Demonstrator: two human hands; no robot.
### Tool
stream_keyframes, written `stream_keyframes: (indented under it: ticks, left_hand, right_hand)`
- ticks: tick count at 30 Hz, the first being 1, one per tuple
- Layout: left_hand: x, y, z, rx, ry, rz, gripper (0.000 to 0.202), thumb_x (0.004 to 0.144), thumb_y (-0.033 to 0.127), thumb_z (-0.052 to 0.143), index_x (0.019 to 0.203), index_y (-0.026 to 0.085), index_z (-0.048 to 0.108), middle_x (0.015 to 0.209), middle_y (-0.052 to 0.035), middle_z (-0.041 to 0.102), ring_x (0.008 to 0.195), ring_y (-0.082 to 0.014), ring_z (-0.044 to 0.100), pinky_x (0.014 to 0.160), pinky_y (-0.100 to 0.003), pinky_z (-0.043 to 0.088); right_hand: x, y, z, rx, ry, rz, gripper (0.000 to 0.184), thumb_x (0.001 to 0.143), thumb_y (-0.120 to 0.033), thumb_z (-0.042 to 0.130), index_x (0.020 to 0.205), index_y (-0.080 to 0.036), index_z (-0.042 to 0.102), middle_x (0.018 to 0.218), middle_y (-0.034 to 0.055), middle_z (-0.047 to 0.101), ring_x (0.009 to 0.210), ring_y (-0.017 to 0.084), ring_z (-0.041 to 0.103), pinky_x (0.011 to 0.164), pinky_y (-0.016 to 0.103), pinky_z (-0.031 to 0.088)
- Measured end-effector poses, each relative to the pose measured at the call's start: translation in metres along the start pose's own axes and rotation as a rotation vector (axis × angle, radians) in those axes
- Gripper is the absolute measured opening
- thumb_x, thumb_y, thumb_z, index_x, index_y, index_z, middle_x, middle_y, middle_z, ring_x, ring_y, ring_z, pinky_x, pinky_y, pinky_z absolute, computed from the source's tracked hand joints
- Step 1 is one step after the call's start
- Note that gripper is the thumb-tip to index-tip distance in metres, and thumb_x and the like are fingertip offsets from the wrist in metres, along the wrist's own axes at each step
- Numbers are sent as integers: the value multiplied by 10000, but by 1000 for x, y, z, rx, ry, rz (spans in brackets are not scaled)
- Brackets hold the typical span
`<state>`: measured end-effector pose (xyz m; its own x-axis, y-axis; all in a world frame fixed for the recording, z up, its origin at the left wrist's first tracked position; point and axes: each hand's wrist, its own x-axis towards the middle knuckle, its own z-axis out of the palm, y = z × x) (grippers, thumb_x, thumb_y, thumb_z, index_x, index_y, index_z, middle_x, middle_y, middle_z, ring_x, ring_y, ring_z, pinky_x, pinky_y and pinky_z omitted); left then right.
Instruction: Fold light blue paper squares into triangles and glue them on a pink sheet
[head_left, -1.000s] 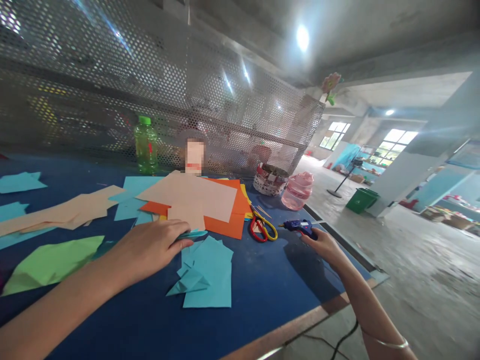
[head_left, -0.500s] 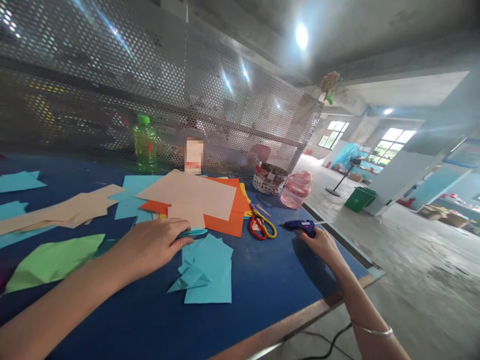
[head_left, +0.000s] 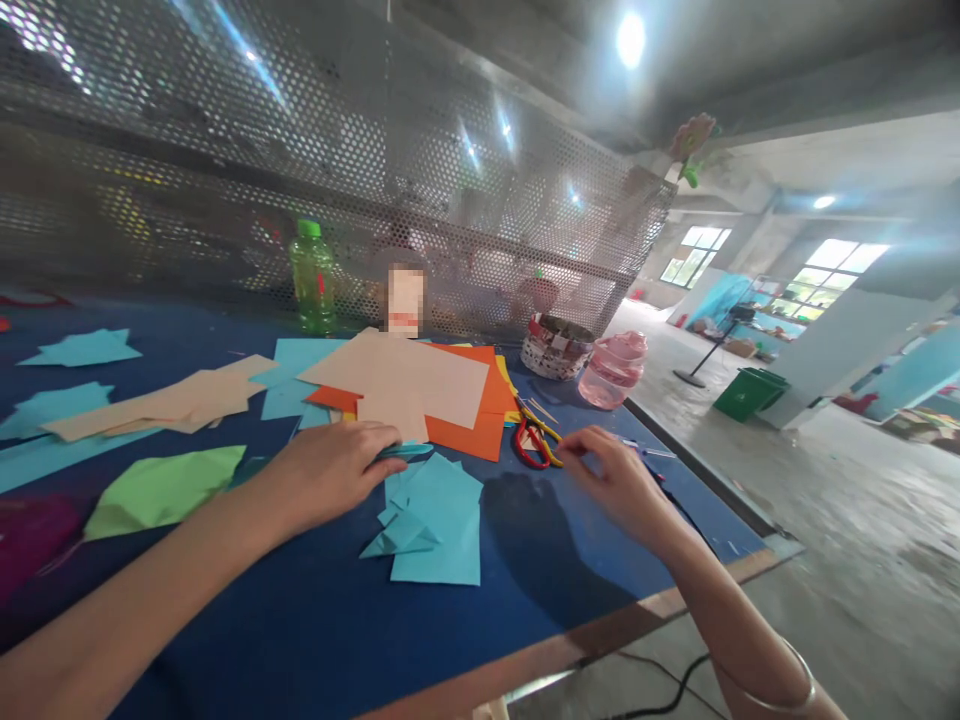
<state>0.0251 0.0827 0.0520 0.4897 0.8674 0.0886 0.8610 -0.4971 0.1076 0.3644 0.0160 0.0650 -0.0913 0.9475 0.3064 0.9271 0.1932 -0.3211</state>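
My left hand (head_left: 349,460) is closed on a small folded blue paper (head_left: 411,451), pinched between thumb and fingers. Just below it lie blue paper sheets (head_left: 446,540), with a folded pointed blue piece (head_left: 405,535) on top. My right hand (head_left: 611,475) hovers above the table, its fingers loosely bent and seemingly holding nothing. Its fingertips appear close to the yellow loop of the scissors (head_left: 534,464); whether they touch cannot be made out. Behind the right hand lies a dark blue glue gun (head_left: 652,472), mostly hidden by the hand.
Beige sheets (head_left: 405,375) overlap orange paper (head_left: 476,440) near the middle. Beige strips (head_left: 180,400), green paper (head_left: 165,490) and blue pieces lie leftward. A green bottle (head_left: 313,280), a round basket (head_left: 559,350) and a pink bottle (head_left: 613,370) stand before a perforated metal panel (head_left: 450,230).
My right hand has let go of the glue gun and moved left, toward the scissors. My left hand still pinches the folded blue paper. The view has shifted slightly left.
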Motion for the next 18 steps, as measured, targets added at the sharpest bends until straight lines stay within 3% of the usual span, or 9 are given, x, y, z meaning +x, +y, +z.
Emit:
stream_keyframes:
  ticks: [2,5,7,9,11,15,18]
  left_hand:
    - [-1,3,-2,6,-10,-6,324,993,436,503,1108,245,738,1210,-115,768,1076,-368,725,797,-407,537]
    - [-3,7,-5,18,-19,-16,307,993,430,530,1136,243,727,1239,-108,764,1112,-367,718,852,-415,538]
    - [-4,9,-8,23,-23,-21,295,993,416,543,1151,244,723,1245,-104,765,1129,-360,716,880,-415,536]
    - [-5,10,-9,23,-27,-24,289,993,406,553,1162,242,720,1250,-104,765,1140,-356,714,886,-412,537]
    - [-6,10,-10,18,-32,-25,286,993,401,560,1161,237,723,1247,-106,766,1140,-358,715,876,-413,541]
    - [-7,9,-10,1,-35,-32,279,989,382,569,1158,228,727,1205,-109,780,1116,-360,725,846,-410,543]
    - [-8,9,-10,-17,-35,-40,294,983,385,568,1176,227,724,1205,-116,779,1111,-366,725,840,-412,539]
  right_hand:
    - [3,-30,10,217,-121,-190,151,977,-189,565,915,-198,702,923,41,728,868,180,681,796,287,502]
    - [7,-71,25,240,-295,-296,80,957,-239,677,1003,-185,713,1005,52,743,971,198,684,879,310,486]
    - [10,-93,31,172,-411,-318,269,953,-401,715,1096,-174,718,1072,87,743,1006,233,690,891,337,483]
    - [13,-109,37,89,-485,-317,360,1008,-492,614,1072,-158,730,1088,119,742,1033,260,691,894,358,482]
    - [17,-118,42,17,-499,-296,419,1023,-528,567,1076,-144,726,1098,141,735,1060,286,688,911,382,478]
    - [19,-118,59,40,-491,-308,431,946,-557,669,1073,-147,706,1074,131,729,1044,293,685,895,386,487]
    - [19,-111,72,137,-465,-322,305,851,-408,806,1001,-163,706,1007,95,730,952,255,690,841,350,496]
